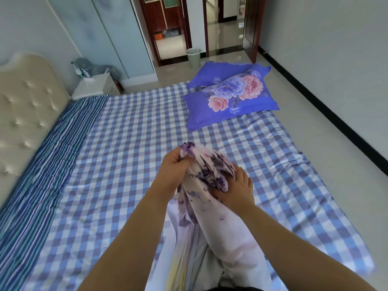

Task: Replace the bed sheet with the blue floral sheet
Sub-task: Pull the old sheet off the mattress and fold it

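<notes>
A bunched sheet [210, 217], pale with purple floral print, hangs from both my hands above the bed. My left hand [174, 162] grips its top end in a fist. My right hand [235, 190] holds the bundle from the right side, fingers wrapped under the cloth. The bed is covered by a blue-and-white checked sheet [126, 154], lying flat with slight wrinkles. A blue striped cloth [52, 154] runs along the headboard side. Two blue floral pillows [231, 97] lie at the far right part of the bed.
A beige tufted headboard [27, 106] stands at the left. A white nightstand [94, 86] with bottles sits beyond the bed. A pale bin [193, 57] stands by the open doorway. Tiled floor [310, 114] runs along the bed's right side to a wall.
</notes>
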A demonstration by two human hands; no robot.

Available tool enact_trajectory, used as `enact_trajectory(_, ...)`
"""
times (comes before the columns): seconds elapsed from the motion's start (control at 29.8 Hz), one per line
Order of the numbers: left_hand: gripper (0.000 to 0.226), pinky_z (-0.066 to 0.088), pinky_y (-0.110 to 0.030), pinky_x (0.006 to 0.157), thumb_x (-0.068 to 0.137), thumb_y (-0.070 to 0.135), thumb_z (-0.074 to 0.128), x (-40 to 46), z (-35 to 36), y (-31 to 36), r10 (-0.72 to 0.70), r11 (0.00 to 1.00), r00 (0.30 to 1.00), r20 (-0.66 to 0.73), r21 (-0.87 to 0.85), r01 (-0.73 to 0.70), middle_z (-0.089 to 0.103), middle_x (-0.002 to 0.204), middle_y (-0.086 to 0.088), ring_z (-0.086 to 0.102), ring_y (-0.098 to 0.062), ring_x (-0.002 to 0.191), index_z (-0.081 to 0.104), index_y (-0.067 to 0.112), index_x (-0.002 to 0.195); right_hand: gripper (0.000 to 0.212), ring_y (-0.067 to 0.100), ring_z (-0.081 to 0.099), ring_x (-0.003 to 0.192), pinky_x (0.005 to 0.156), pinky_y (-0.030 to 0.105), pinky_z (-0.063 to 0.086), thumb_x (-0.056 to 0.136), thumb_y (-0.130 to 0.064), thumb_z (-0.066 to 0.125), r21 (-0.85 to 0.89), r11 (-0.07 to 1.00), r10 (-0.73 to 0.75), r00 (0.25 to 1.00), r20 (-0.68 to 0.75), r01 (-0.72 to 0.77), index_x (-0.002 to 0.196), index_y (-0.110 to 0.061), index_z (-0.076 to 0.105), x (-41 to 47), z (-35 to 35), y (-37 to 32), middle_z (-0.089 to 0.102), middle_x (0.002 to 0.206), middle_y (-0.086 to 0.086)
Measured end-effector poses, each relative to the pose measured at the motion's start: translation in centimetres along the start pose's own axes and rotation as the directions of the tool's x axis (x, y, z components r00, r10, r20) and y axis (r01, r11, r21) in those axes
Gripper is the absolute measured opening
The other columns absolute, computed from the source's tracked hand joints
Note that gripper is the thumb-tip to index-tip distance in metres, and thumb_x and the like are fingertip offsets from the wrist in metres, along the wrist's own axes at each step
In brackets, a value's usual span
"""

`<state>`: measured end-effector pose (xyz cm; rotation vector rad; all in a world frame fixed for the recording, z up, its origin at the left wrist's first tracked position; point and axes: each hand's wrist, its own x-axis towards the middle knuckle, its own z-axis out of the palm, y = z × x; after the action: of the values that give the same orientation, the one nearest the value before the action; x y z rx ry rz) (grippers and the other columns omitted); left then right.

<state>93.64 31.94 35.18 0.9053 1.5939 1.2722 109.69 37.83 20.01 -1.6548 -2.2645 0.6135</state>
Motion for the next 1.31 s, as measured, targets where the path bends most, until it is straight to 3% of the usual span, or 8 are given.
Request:
enact_trajectory(0.13, 0.020, 0.057, -0.041, 0.082, 0.098, 0.009, 0.049, -3.6, -1.4, 1.0, 0.057, 0.998, 0.998, 0.040, 0.000, -0.058, 0.073, 0.095, -0.014, 0.069, -0.028, 0.091, 0.064, -0.002, 0.104, 0.086, 0.033, 0.042, 0.127, 0.109, 0.057, 0.028, 0.072, -0.077, 0.038, 0.027, 0.999, -0.029, 0.973, -0.228, 0.036, 0.133, -0.018, 0.049, -3.6, -0.2, -3.6, 0.048, 0.134, 0.010)
enact_trajectory(0.23, 0.019, 0.057, -0.041, 0.080, 0.097, 0.007, 0.048, -7.0, -2.6, 2.3, 0.106, 0.994, 0.992, 0.067, -0.012, -0.106, 0.073, 0.095, -0.013, 0.069, -0.028, 0.090, 0.064, 0.000, 0.104, 0.085, 0.035, 0.039, 0.130, 0.111, 0.056, 0.023, 0.076, -0.071, 0.043, 0.054, 0.998, 0.046, 0.939, -0.340, -0.029, 0.137, -0.012, 0.044, -7.2, 0.2, -6.0, 0.044, 0.138, 0.014)
enact_trajectory(0.4, 0.017, 0.055, -0.037, 0.078, 0.095, 0.001, 0.048, -14.1, -4.3, 3.9, 0.239, 0.966, 0.965, 0.106, -0.125, -0.225, 0.073, 0.086, -0.007, 0.069, -0.022, 0.082, 0.065, 0.004, 0.094, 0.067, 0.035, 0.034, 0.131, 0.114, 0.047, 0.020, 0.082, -0.037, 0.057, 0.260, 0.951, 0.259, 0.886, -0.384, -0.166, 0.143, -0.017, 0.036, -14.3, -0.7, -8.0, 0.037, 0.142, 0.009)
enact_trajectory(0.5, 0.025, 0.056, -0.030, 0.071, 0.092, -0.007, 0.044, -18.5, -5.9, 4.6, 0.296, 0.936, 0.946, 0.129, -0.235, -0.261, 0.074, 0.078, -0.002, 0.070, -0.015, 0.072, 0.064, 0.008, 0.089, 0.057, 0.035, 0.043, 0.120, 0.107, 0.046, 0.025, 0.080, -0.035, 0.049, 0.215, 0.945, 0.315, 0.862, -0.397, -0.246, 0.132, -0.015, 0.051, -18.6, -0.9, -7.5, 0.047, 0.131, 0.008)
enact_trajectory(0.67, 0.029, 0.058, -0.028, 0.072, 0.093, -0.008, 0.041, -25.9, -8.1, 6.0, 0.355, 0.902, 0.921, 0.161, -0.317, -0.293, 0.074, 0.079, 0.000, 0.071, -0.014, 0.075, 0.063, 0.010, 0.096, 0.044, 0.040, 0.053, 0.101, 0.092, 0.047, 0.040, 0.074, -0.024, 0.071, 0.120, 0.963, 0.268, 0.861, -0.432, -0.240, 0.115, -0.011, 0.065, -27.1, -0.7, -6.8, 0.056, 0.112, 0.013)
enact_trajectory(0.97, 0.029, 0.056, -0.039, 0.083, 0.095, -0.005, 0.039, -33.0, -8.7, 11.2, 0.438, 0.855, 0.897, 0.059, -0.335, -0.396, 0.074, 0.084, -0.003, 0.071, -0.019, 0.085, 0.063, 0.011, 0.100, 0.044, 0.031, 0.039, 0.120, 0.101, 0.042, 0.033, 0.090, -0.043, 0.050, -0.095, 0.979, 0.145, 0.945, -0.292, -0.179, 0.129, -0.025, 0.054, -36.5, -5.3, -4.1, 0.041, 0.134, 0.007)
enact_trajectory(1.17, 0.027, 0.057, -0.039, 0.076, 0.096, -0.002, 0.037, -36.7, -6.6, 12.4, 0.428, 0.788, 0.902, -0.053, -0.467, -0.401, 0.074, 0.082, -0.003, 0.071, -0.020, 0.083, 0.059, 0.012, 0.101, 0.057, 0.028, 0.041, 0.123, 0.094, 0.041, 0.042, 0.095, -0.047, 0.042, 0.025, 0.931, 0.365, 0.931, -0.019, -0.365, 0.140, -0.014, 0.035, -41.2, -7.0, 2.4, 0.036, 0.138, 0.005)
enact_trajectory(1.31, 0.025, 0.057, -0.044, 0.081, 0.096, -0.002, 0.037, -39.6, -4.8, 12.1, 0.440, 0.727, 0.892, -0.100, -0.544, -0.419, 0.074, 0.083, -0.005, 0.071, -0.022, 0.084, 0.057, 0.014, 0.097, 0.037, 0.034, 0.047, 0.117, 0.094, 0.040, 0.044, 0.100, -0.026, 0.038, 0.045, 0.933, 0.359, 0.931, -0.059, -0.357, 0.129, -0.010, 0.054, -45.1, -8.4, 8.3, 0.048, 0.132, 0.012)
